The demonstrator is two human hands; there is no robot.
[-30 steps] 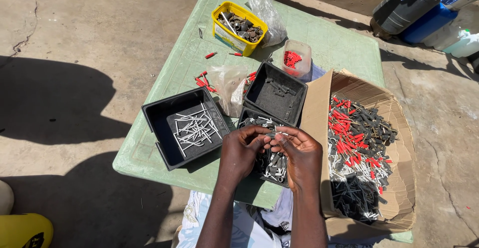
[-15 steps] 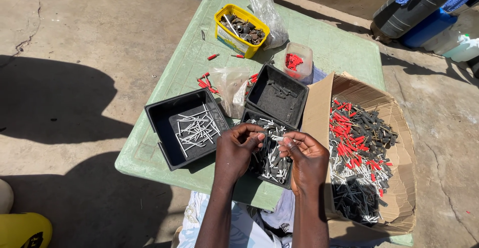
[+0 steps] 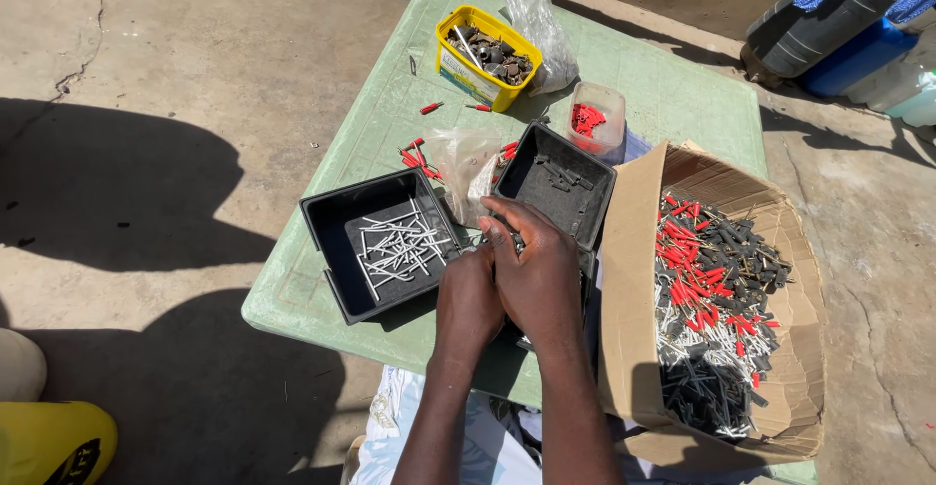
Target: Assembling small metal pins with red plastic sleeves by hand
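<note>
Left hand [image 3: 468,300] and right hand [image 3: 531,261] pressed together, grips hidden, cannot tell, between black tray of pins [image 3: 375,241] and cardboard box [image 3: 717,310]

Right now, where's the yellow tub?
In the head view, the yellow tub sits at the table's far end, beside a clear plastic bag.
</note>
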